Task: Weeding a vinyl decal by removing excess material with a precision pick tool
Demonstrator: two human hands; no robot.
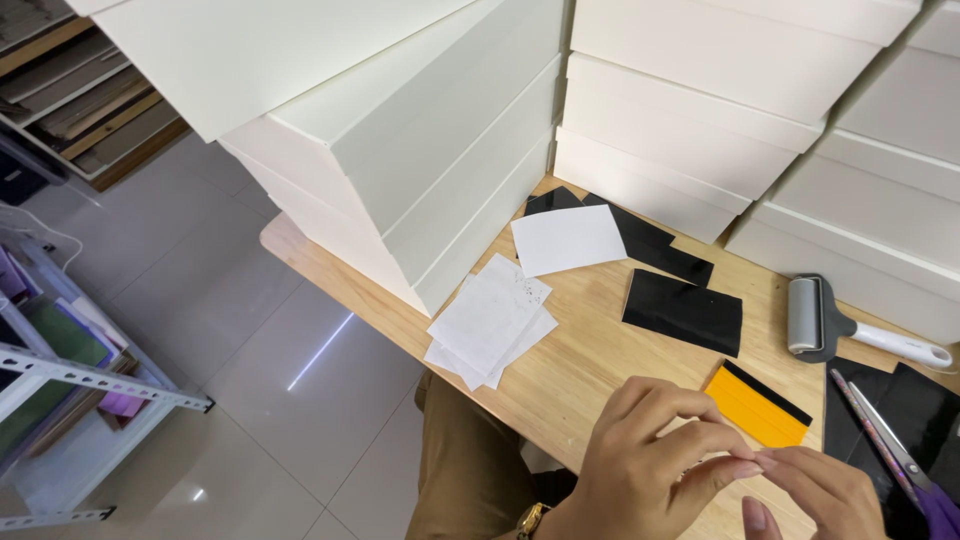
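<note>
Both hands meet at the near edge of the wooden worktop (590,370). The left hand (650,460) and right hand (815,495) bring their fingertips together, pinched as if on something very thin, though whether anything sits between the fingers cannot be told. Just beyond them lies an orange squeegee (757,405) with a black edge; purple-handled scissors (890,450) lie to the right. Farther back are black sheets (683,312), white paper sheets (490,320), a grey roller (815,318) and stacked white boxes (430,150).
</note>
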